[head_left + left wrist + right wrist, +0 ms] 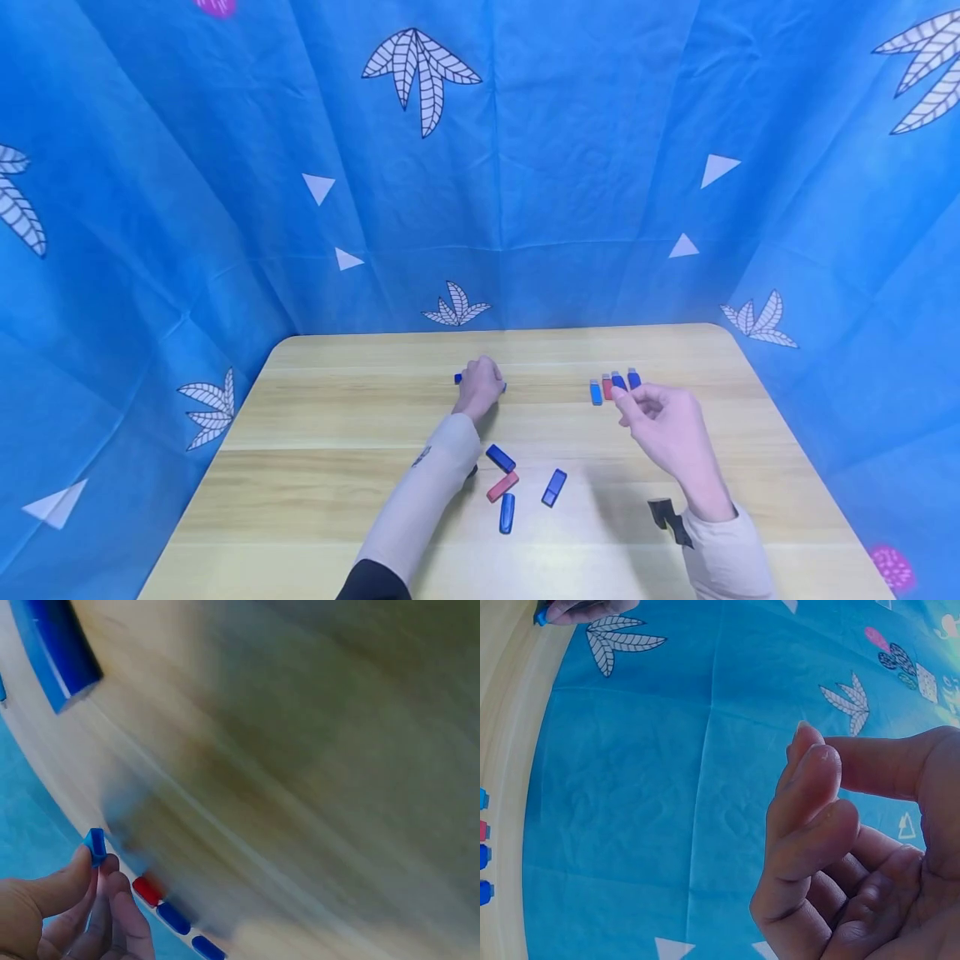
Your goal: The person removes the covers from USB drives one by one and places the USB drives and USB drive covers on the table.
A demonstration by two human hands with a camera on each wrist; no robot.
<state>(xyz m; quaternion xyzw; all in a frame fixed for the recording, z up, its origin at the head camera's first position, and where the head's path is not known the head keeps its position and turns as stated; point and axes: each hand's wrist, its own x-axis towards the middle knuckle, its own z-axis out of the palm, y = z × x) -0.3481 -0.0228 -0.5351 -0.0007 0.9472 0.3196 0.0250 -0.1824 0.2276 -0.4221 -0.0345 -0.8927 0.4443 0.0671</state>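
Observation:
My left hand (480,385) is at the far middle of the table. In the left wrist view its thumb and fingers pinch a small light blue cap (95,846), hollow-looking. A red cap (146,891) and two dark blue caps (174,918) lie in a row beside that hand. My right hand (670,423) hovers just in front of a row of uncapped USB sticks: light blue (596,392), red (607,387) and two dark blue (634,379). Its fingers are loosely curled, thumb near the index fingertip, and nothing shows between them.
Nearer the front lie a dark blue stick (501,458), a red stick (502,487), a blue stick (507,513) and another blue stick (554,487), all without visible connectors. A blue patterned curtain (570,167) stands behind the wooden table (315,483).

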